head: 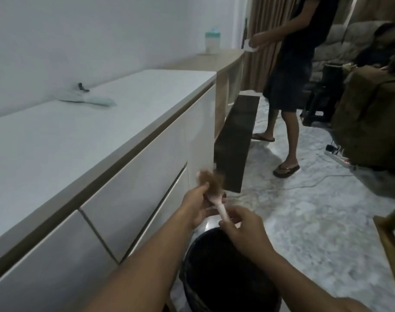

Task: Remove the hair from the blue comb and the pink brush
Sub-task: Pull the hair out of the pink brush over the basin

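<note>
Closest to the person, a black bin [214,266] sits on the floor right under the two arms. Just above it, the right hand [241,228] pinches the pale handle of the pink brush [220,208] and keeps it steady. The left hand [197,204] is closed around the head of the brush, with its fingers in a fluffy brown clump of hair [211,180] that sticks up from the bristles. The clump sits a bit past the far rim of the bin (not right over it), so if it gets pulled free here, bits could drop on the floor and not in the bin. A hard tug could also make the brush slip out of the light pinch. Farther off, on the white surface [102,131], lies the blue comb [88,100], well apart from both hands. It is too blurry to tell if it has hair in it. Far back, another person [291,64] stands by the curtain.
</note>
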A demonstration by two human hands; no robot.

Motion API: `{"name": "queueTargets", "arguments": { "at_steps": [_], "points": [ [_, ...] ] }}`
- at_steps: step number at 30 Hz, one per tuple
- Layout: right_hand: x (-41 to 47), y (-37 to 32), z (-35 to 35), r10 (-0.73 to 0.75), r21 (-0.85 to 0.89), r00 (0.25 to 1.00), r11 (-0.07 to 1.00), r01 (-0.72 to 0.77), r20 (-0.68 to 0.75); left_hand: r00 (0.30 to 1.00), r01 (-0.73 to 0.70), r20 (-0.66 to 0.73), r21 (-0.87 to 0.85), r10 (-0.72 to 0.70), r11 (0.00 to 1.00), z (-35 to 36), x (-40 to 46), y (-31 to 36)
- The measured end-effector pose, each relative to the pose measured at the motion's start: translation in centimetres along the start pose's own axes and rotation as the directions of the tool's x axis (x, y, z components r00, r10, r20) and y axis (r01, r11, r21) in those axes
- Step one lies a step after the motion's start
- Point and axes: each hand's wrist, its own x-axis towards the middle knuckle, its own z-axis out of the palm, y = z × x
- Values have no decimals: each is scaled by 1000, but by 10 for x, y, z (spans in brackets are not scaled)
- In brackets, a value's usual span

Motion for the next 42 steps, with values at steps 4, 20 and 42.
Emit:
{"name": "queueTargets", "arguments": {
  "at_steps": [4, 20, 42],
  "points": [
    [-9, 39, 16, 91, -11, 984, 996, -91, 150, 995, 95, -45, 68, -92, 993, -27, 15, -51],
    [0, 104, 58, 235, -15, 953, 972, -236, 192, 958, 286, -105, 341, -266, 895, -53, 23, -129],
    [1, 119, 56, 450, 308, 881, 826, -473, 147, 923, 371, -192, 227, -332, 900, -55, 24, -140]
  ]
}}
